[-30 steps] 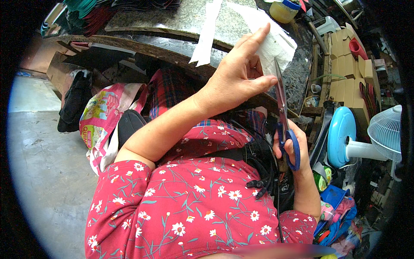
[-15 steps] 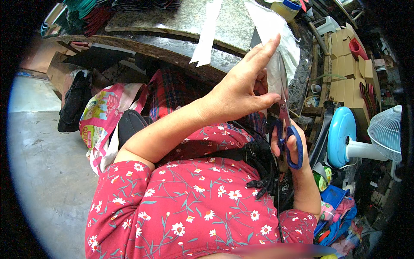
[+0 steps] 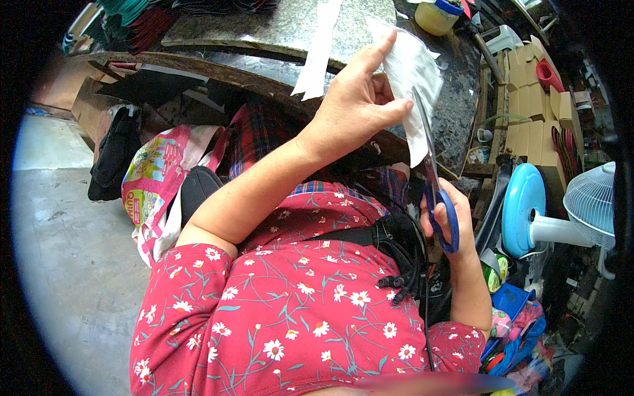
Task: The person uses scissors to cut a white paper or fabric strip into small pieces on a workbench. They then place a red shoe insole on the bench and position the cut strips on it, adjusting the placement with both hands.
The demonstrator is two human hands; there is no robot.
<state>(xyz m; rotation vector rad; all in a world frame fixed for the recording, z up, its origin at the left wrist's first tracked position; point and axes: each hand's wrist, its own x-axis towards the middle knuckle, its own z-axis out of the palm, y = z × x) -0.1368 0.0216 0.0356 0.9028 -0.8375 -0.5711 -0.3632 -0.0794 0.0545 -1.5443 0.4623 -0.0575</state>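
A piece of white cloth [image 3: 417,76] hangs above the front right part of the work table, with a narrow end pointing down. My left hand [image 3: 360,99] grips it along its left side; the index finger reaches upward and the thumb points right, while the other fingers curl partly out of sight. In my right hand [image 3: 457,214] is a pair of scissors [image 3: 450,228] with blue handles, my fingers through the loops. The metal blades point up and lie against the cloth's lower right edge. They look nearly together.
A white strip [image 3: 318,56] hangs over the table's front edge [image 3: 231,74]. A jar with a blue lid [image 3: 437,16] stands at the far right. Stacked dark fabric [image 3: 142,23] lies far left. On the right are a fan [image 3: 591,198] and cardboard boxes [image 3: 525,125].
My left hand has moved slightly left, bringing the cloth with it. The cloth's narrow end now hangs beside the blades. The scissors have tilted, and their handles have turned more edge-on.
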